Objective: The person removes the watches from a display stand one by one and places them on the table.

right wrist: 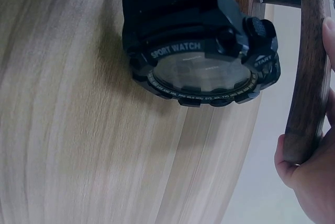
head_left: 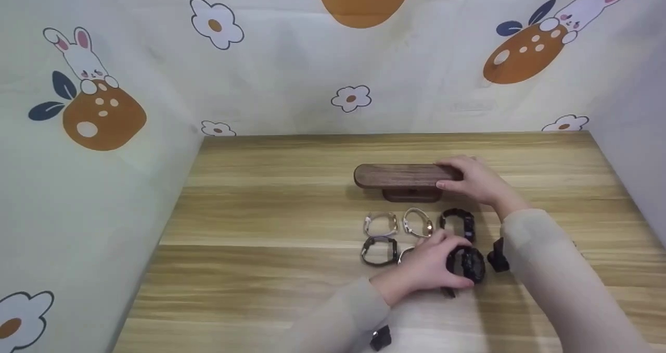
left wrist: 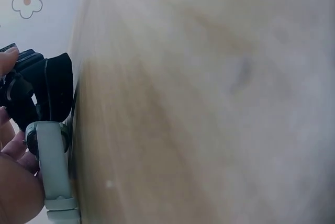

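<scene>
A dark wooden stand [head_left: 395,176] with a rounded bar on a smaller base stands toward the back of the table. My right hand [head_left: 476,181] grips the bar's right end, thumb in front and fingers behind; the right wrist view shows this bar [right wrist: 309,72] too. With thumb and fingers my left hand [head_left: 429,264] holds a chunky black wristwatch [head_left: 472,265]. In the left wrist view the black watch [left wrist: 49,85] is cut off by the edge, beside a watch with a pale grey strap [left wrist: 55,161]. A black sport watch [right wrist: 204,72] fills the top of the right wrist view.
In front of the stand lie several looped watches: a pale one [head_left: 381,224], a light-strapped one [head_left: 418,223], a black one [head_left: 468,225] and a dark one [head_left: 380,251]. Another is partly hidden by my left hand. Patterned walls [head_left: 281,82] enclose the wooden table [head_left: 250,212].
</scene>
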The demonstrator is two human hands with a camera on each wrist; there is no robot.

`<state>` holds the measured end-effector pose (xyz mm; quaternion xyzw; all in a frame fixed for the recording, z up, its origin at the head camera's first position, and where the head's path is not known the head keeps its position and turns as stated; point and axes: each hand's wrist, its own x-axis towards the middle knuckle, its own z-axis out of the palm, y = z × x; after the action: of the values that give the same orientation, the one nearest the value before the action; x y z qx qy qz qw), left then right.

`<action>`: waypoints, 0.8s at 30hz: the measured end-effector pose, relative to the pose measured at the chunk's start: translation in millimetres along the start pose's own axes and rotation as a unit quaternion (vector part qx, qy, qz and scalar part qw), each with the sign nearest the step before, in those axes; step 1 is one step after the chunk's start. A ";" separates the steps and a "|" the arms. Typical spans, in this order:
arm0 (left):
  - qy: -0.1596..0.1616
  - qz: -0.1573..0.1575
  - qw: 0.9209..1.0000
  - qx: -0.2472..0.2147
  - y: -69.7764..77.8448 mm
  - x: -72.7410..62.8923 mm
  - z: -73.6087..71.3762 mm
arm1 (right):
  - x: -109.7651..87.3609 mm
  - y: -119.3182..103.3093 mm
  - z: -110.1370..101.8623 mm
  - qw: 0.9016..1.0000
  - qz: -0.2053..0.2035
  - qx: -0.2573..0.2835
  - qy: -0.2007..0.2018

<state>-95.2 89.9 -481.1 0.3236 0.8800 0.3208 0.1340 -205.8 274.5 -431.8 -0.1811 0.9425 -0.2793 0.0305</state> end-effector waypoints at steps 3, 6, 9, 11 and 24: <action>0.000 -0.001 1.000 0.000 -0.5 -0.1 0.5 | -0.1 0.0 -0.5 1.000 0.004 0.001 -0.002; 0.000 -0.002 1.000 -0.003 -1.7 -0.2 0.9 | -0.3 -0.1 -0.7 1.000 0.002 0.001 0.000; 0.000 -0.002 1.000 -0.002 -2.8 -0.1 1.6 | -0.2 0.2 -0.4 1.000 0.002 -0.001 0.002; 0.002 -0.004 1.000 -0.001 -3.2 -0.1 2.6 | -0.3 0.1 -0.2 1.000 0.005 0.000 0.001; 0.014 -0.006 1.000 0.010 -4.1 0.2 8.0 | -0.4 0.7 0.5 1.000 0.007 0.000 -0.002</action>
<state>-93.8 91.5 -489.8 0.3153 0.8870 0.3152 0.1201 -205.6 275.0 -432.7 -0.1755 0.9435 -0.2790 0.0345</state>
